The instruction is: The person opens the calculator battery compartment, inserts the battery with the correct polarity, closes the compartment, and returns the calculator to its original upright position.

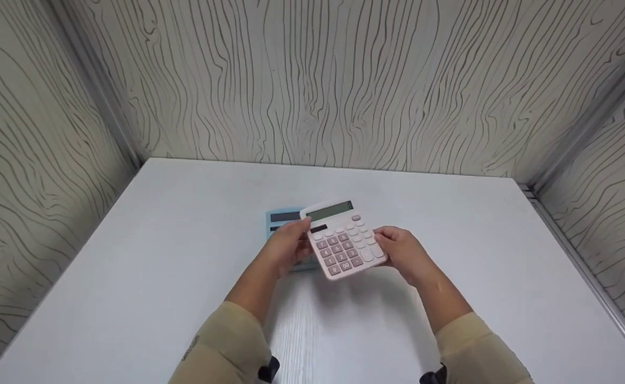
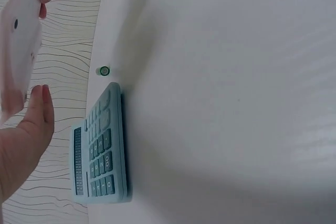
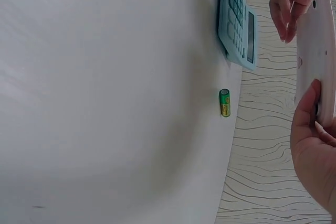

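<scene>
A pink calculator (image 1: 339, 240) is held up above the table, its keys and display facing the head camera. At its left edge, my left hand (image 1: 289, 245) pinches it, thumb on the front and fingers behind. The right edge is gripped by my right hand (image 1: 402, 252), with fingers (image 3: 307, 103) against the pale back. Behind and to the left, a light blue calculator (image 2: 100, 150) lies on the table, partly covered in the head view. A small green battery (image 3: 225, 103) lies near it, hidden from the head view by the held calculator.
The white table (image 1: 147, 277) reaches back to a wall (image 1: 312, 80) with a wood-grain pattern. Similar patterned panels (image 1: 19, 160) stand at both sides, with metal posts in the corners.
</scene>
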Demonstrator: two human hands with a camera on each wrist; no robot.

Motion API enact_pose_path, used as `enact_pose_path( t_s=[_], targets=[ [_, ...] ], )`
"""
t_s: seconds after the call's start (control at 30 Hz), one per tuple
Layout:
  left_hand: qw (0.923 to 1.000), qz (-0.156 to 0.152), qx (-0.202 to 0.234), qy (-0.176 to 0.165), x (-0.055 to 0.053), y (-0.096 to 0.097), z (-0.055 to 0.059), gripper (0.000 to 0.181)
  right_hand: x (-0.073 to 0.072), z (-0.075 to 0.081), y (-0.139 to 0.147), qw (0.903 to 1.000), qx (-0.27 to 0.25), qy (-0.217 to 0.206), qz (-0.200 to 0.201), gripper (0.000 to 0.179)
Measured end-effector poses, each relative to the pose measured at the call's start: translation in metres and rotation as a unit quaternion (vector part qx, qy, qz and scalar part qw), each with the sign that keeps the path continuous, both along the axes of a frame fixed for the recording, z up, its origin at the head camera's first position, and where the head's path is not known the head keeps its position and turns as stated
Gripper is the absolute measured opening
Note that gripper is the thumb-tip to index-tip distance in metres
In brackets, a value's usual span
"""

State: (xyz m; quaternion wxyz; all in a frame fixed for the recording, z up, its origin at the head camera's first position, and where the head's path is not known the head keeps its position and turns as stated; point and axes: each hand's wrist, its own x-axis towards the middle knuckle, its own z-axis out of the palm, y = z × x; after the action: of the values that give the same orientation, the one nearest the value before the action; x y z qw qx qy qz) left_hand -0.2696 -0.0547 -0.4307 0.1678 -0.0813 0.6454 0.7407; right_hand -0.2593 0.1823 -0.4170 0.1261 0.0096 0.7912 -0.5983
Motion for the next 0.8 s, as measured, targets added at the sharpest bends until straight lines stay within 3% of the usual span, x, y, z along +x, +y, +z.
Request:
enact_pose_path(
  t_s=[0.23,0.53,0.63,0.8],
  targets=[
    [0.9998,0.01,0.006,0.015,0.005,-0.005,0.004,0.037,0.006,-0.001,-0.008,0.9998,-0.004,0.003,0.017,0.025],
    [0.9993,0.016,0.011,0.031,0.008,-0.005,0.005,0.035,0.009,-0.003,-0.015,0.9985,0.05,0.02,-0.005,0.026],
    [0.9994,0.019,0.002,0.031,0.008,-0.004,0.006,0.036,0.01,-0.002,-0.019,0.9942,0.098,0.044,0.002,0.036],
    [0.9987,0.022,-0.023,0.039,0.009,-0.001,0.009,0.038,0.014,0.001,-0.028,0.9823,0.167,0.079,0.033,0.067]
  ],
)
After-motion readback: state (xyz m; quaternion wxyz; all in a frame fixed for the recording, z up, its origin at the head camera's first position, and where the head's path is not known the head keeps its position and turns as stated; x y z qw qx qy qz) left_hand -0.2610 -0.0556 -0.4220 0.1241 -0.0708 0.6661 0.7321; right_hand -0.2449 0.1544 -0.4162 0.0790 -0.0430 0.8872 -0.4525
